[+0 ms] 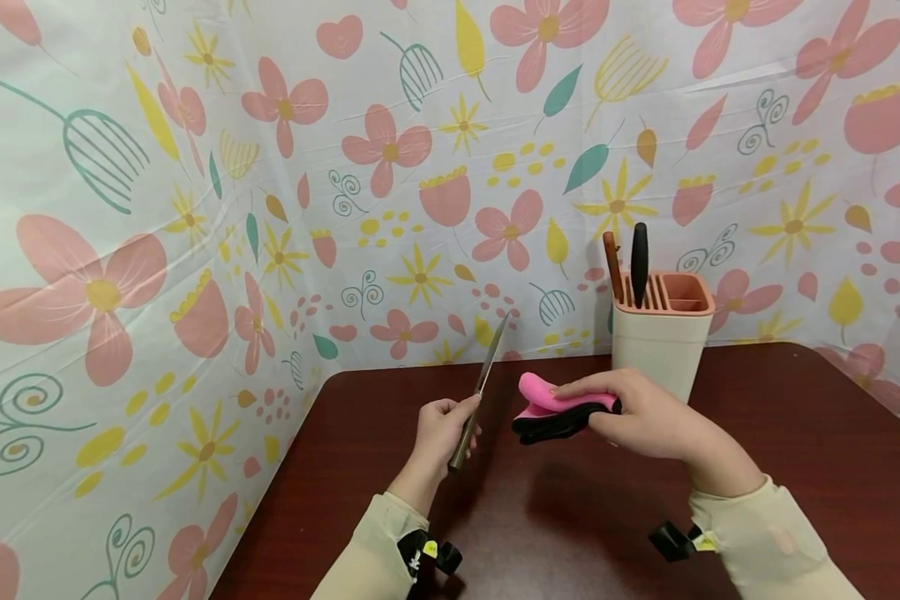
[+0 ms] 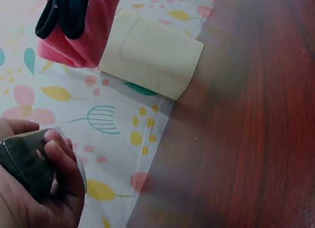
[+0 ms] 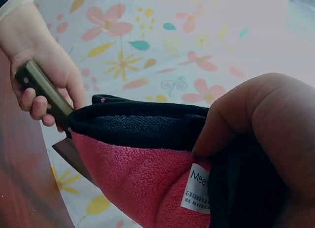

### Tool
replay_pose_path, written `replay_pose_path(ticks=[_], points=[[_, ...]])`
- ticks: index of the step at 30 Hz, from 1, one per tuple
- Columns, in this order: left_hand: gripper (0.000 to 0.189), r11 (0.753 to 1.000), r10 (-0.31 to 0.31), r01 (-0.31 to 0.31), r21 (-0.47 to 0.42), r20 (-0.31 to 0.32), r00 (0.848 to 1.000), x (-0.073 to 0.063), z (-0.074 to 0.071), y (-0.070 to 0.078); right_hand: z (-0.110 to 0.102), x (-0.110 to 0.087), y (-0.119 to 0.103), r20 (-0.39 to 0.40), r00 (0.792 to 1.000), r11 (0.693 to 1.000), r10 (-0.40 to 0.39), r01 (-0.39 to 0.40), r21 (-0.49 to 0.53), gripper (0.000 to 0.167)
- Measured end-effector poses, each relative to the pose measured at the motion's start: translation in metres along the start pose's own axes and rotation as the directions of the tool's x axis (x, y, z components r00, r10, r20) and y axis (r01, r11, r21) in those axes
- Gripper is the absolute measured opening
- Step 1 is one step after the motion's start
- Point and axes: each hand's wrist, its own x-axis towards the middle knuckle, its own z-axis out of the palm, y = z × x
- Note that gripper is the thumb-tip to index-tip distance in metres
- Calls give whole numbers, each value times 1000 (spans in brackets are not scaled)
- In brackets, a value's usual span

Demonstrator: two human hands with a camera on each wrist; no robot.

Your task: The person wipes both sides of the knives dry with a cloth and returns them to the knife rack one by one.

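Note:
My left hand [image 1: 441,433] grips a kitchen knife [image 1: 489,360] by its dark handle, with the blade tilted up and away from me. In the left wrist view the butt of the knife handle [image 2: 28,161] shows inside curled fingers. To the right, my right hand [image 1: 648,412] pinches a folded cloth [image 1: 543,396], pink with black edging, between thumb and fingers. A white label [image 3: 196,188] shows on the cloth in the right wrist view. There the cloth hides part of the blade [image 3: 74,159]. In the head view, cloth and knife are a little apart, above the table.
A cream knife block [image 1: 660,346] with an orange top stands at the back right of the dark red table [image 1: 570,517]. A black handle [image 1: 640,262] and a brown handle [image 1: 612,262] stick out of it. A flower-patterned curtain [image 1: 390,250] hangs behind and at the left.

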Motion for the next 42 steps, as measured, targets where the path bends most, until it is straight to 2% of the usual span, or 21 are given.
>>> replay_pose_path(ticks=[4,8,13,19,26,33,42], points=[[44,999,-19,19,30,4,1000,0,-1,1,-1,-1,-1,-10,1000,1000,-9,9,-9,54],[45,996,-63,63,57,8,998,2,-2,0,-3,-3,0,-28,999,1000,-14,14,-20,55],[45,993,-110,109,46,12,994,3,-2,-1,-6,-3,0,-47,999,999,-22,20,-43,56],[40,988,-151,152,-20,67,986,6,-5,-2,-8,-4,0,-55,998,999,-28,26,-39,56],[35,972,-208,224,-74,179,962,7,-8,-5,-10,-6,0,-69,997,999,-35,33,-22,56],[26,966,-176,216,-140,253,951,8,-5,-7,-12,-7,0,-71,997,999,-41,41,-12,56],[25,964,-139,193,-183,270,953,3,3,2,-14,-7,-1,-111,993,999,-41,38,-29,58]])
